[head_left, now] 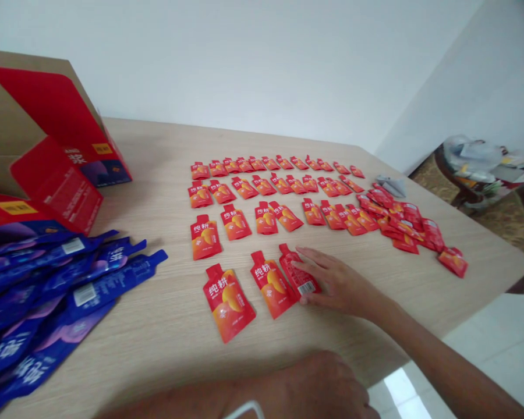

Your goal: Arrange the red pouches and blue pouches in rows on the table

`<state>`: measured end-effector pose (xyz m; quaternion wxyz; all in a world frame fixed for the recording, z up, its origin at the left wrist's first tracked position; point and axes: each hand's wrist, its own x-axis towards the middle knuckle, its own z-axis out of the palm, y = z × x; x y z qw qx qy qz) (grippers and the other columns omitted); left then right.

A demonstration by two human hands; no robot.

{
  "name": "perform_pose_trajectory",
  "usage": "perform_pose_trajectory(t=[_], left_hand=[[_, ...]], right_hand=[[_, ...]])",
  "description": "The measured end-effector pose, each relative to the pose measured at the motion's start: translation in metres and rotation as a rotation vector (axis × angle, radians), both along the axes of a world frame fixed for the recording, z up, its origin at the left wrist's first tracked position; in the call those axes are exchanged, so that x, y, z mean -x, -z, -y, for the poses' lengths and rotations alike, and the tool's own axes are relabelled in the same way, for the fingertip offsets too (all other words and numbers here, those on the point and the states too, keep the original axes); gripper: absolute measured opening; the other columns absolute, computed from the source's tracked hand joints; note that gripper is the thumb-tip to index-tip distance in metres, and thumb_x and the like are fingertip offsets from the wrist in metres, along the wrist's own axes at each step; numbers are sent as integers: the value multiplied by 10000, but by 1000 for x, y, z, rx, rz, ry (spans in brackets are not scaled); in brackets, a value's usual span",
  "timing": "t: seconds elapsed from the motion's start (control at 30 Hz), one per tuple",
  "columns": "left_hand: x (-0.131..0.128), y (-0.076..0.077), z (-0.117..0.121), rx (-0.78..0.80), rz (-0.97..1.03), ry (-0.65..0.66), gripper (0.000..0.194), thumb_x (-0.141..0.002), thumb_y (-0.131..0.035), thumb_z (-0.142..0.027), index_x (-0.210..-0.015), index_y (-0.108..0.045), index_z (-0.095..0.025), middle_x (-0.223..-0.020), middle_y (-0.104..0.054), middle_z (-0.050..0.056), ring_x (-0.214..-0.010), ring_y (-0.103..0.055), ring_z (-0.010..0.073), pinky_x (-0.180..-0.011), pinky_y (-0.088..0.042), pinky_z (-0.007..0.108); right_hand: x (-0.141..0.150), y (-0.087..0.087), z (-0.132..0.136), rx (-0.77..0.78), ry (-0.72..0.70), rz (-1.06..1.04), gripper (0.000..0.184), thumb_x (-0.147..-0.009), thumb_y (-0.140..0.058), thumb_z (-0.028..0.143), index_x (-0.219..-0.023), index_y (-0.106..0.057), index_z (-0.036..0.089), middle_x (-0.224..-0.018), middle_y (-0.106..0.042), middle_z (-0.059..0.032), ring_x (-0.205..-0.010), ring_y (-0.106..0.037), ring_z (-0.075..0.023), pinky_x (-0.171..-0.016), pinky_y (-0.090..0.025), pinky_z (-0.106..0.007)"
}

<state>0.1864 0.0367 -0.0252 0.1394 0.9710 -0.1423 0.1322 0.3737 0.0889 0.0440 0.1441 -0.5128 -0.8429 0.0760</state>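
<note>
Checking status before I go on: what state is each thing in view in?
Rowed fruit-print pouches: lying flat, picture-side up
Barcoded red pouch: lying back-side up
Right hand: fingers spread, touching the barcoded pouch
Left hand: fingers curled, contents hidden
Heaped red pouches: jumbled
Blue pouches: piled, overlapping
Red-and-blue carton: open
Clear plastic bag: crumpled

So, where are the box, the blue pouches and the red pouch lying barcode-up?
Box (67, 183): head view, red flap.
Blue pouches (61, 305): head view, mid-pile.
Red pouch (296, 279): head view, printed back.

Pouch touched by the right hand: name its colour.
Red pouch, white barcode patch; seen in the head view.
</note>
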Motion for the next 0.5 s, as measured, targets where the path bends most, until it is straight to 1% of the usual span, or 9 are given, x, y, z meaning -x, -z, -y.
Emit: perform_pose_trajectory(t=[0.07,0.13,0.2,0.27,0.33,0.4,0.47,0.5], left_hand=[[-2,9,1,-4,25,18,116,-956,-774,-227,-890,-679,-217,-766,-686,-48,-704,-646,149,-573,-472,283],[-4,18,3,2,26,15,131,-963,-768,-229,-874,-672,-224,-770,-686,-43,-689,-639,148,-558,-453,284],[-6,25,3,10,25,27,137,-974,-753,-240,-868,-665,-230,-760,-682,-38,-671,-633,148,-546,-435,285],[-8,29,3,27,15,44,118,-970,-751,-243,-890,-665,-235,-750,-675,-34,-670,-633,152,-544,-426,284],[-9,29,2,45,-12,77,100,-956,-763,-233,-926,-668,-239,-741,-666,-36,-674,-635,154,-544,-421,282],[-10,28,0,53,-43,95,96,-954,-765,-238,-955,-669,-243,-741,-663,-39,-672,-636,155,-545,-418,280],[-11,27,-2,53,-75,85,93,-955,-762,-250,-971,-670,-249,-747,-666,-42,-666,-636,156,-537,-412,278],[-12,27,-3,54,-95,77,95,-950,-766,-252,-966,-672,-252,-743,-666,-45,-656,-634,156,-529,-408,276]], right_hand=[[2,10,-1,14,-12,-15,693,-895,-779,461,-1536,-551,333,-1658,-429,-76,-1506,-433,-329,-1204,-436,-544],[2,17,-2,18,-9,-33,647,-902,-775,443,-1511,-582,340,-1651,-439,-68,-1497,-447,-324,-1200,-442,-533],[2,22,-2,12,1,-46,607,-915,-762,437,-1491,-606,327,-1643,-451,-75,-1481,-471,-319,-1192,-451,-527],[2,25,-3,4,4,-52,580,-931,-743,442,-1482,-617,311,-1638,-457,-86,-1476,-479,-316,-1189,-455,-524],[2,25,-2,6,-3,-49,580,-943,-726,460,-1490,-610,308,-1643,-448,-88,-1485,-466,-317,-1190,-450,-522],[1,23,0,9,-20,-41,633,-939,-720,505,-1525,-570,319,-1670,-405,-82,-1510,-428,-323,-1199,-436,-523],[-9,17,4,-19,-7,-40,697,-938,-704,544,-1573,-505,334,-1708,-330,-75,-1544,-367,-332,-1218,-405,-527],[-18,13,7,-57,29,-48,714,-948,-685,552,-1594,-472,337,-1724,-293,-73,-1557,-340,-335,-1229,-385,-531]])
